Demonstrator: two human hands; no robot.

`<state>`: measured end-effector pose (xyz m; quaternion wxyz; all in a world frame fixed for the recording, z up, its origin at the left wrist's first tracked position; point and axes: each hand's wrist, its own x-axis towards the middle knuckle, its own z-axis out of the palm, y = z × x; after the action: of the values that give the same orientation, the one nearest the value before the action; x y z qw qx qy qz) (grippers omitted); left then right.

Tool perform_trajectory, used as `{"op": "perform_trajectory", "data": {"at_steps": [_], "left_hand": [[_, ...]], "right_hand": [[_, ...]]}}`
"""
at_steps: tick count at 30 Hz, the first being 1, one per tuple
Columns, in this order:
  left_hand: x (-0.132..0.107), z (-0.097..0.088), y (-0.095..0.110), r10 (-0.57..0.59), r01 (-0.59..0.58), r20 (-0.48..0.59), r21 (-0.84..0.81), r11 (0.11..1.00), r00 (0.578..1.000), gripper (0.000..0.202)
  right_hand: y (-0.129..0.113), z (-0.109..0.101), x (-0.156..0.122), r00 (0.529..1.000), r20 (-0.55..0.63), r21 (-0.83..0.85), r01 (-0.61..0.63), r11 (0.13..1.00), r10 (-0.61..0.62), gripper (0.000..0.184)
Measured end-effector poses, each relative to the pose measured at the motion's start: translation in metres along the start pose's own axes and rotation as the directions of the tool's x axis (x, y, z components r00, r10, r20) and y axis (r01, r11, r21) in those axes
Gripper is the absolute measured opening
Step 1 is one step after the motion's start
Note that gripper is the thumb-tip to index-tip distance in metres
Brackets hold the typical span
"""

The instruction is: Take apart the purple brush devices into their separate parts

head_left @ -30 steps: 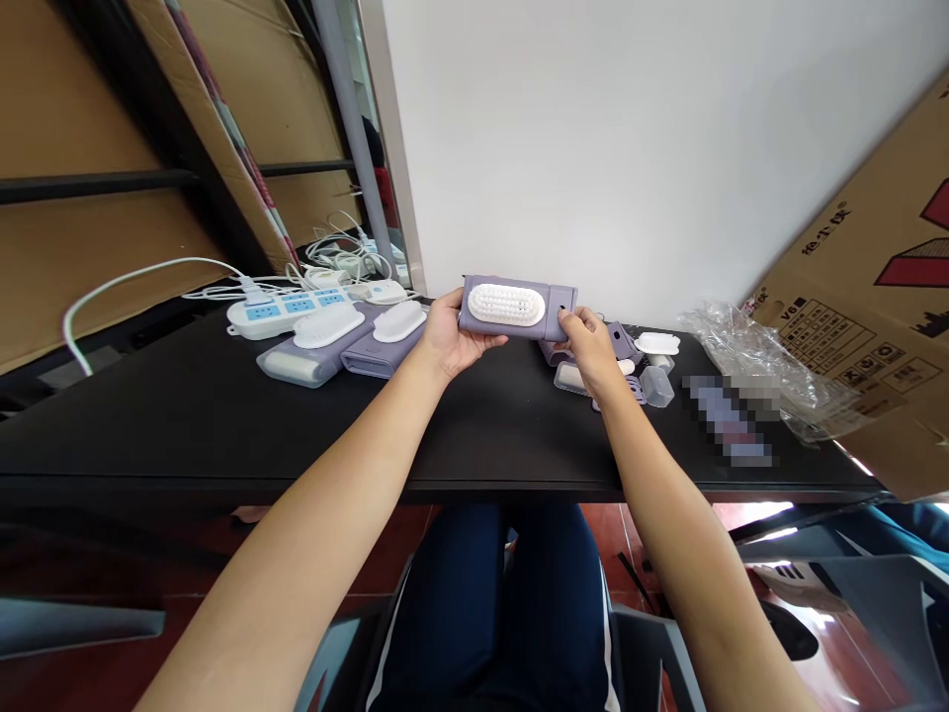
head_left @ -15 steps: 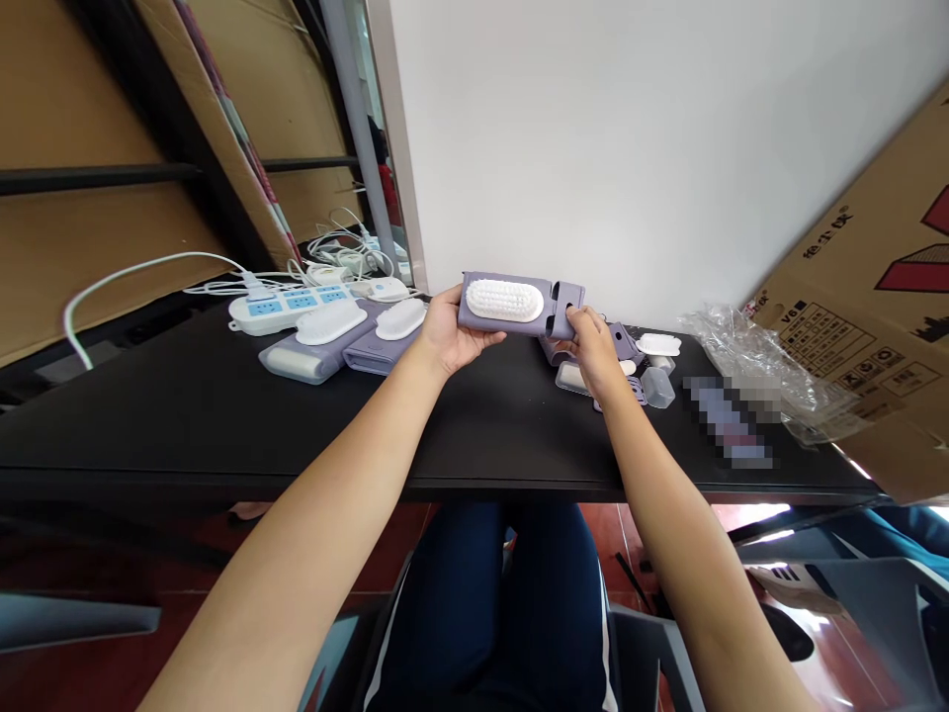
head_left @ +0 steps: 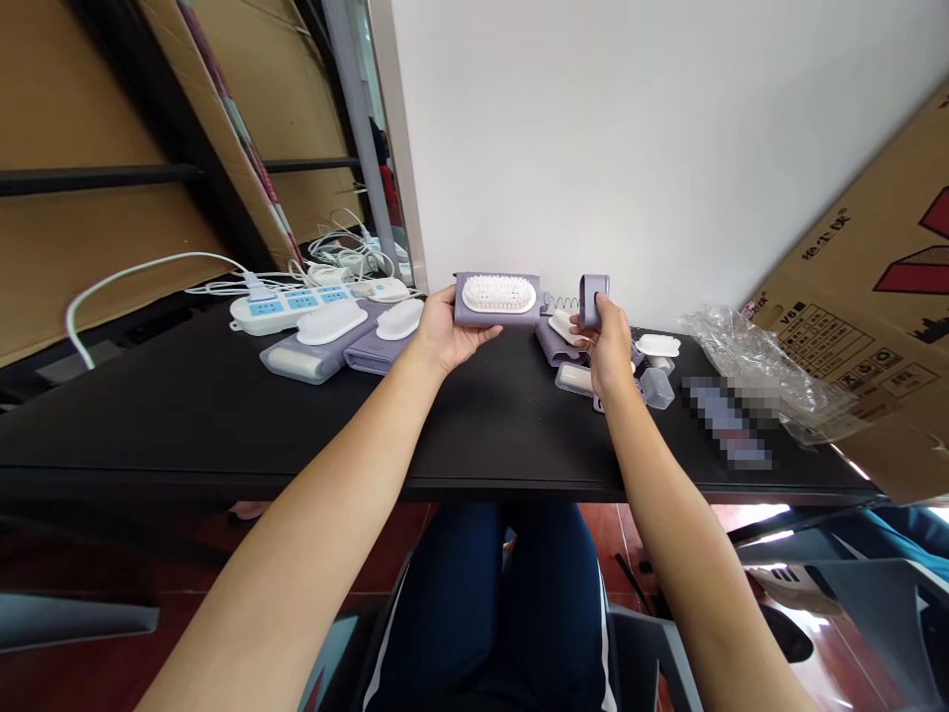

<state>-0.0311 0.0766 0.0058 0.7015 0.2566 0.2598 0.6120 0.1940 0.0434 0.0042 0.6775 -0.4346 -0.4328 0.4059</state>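
Above the far edge of a black table, a person's left hand holds a purple brush body, fingers wrapped around it. The right hand pinches a purple end cap just beside it, with a coiled spring between them.

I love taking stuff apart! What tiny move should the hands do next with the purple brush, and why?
Probably draw the right hand a little to the right, so the end cap pulls the spring clear of the brush body held in the left hand. The cap is off and the coil stretches between them.
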Motion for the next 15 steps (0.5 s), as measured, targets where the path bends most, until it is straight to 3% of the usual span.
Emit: {"op": "perform_trajectory", "data": {"at_steps": [4,10,15], "left_hand": [[-0.002,0.002,-0.001,-0.006,0.006,0.0,0.018,1.0,1.0,0.046],[-0.004,0.004,-0.005,-0.048,0.048,0.005,0.053,0.997,0.999,0.041],[0.004,-0.005,0.0,0.054,-0.058,-0.062,-0.059,0.997,0.997,0.041]], "right_hand": [[0.001,0.002,-0.001,0.999,-0.049,-0.023,0.003,1.0,-0.004,0.048],[0.005,0.007,-0.002,0.994,0.092,-0.074,-0.057,0.996,0.063,0.048],[0.0,-0.003,0.007,0.976,-0.203,0.098,-0.055,0.994,0.074,0.035]]}}
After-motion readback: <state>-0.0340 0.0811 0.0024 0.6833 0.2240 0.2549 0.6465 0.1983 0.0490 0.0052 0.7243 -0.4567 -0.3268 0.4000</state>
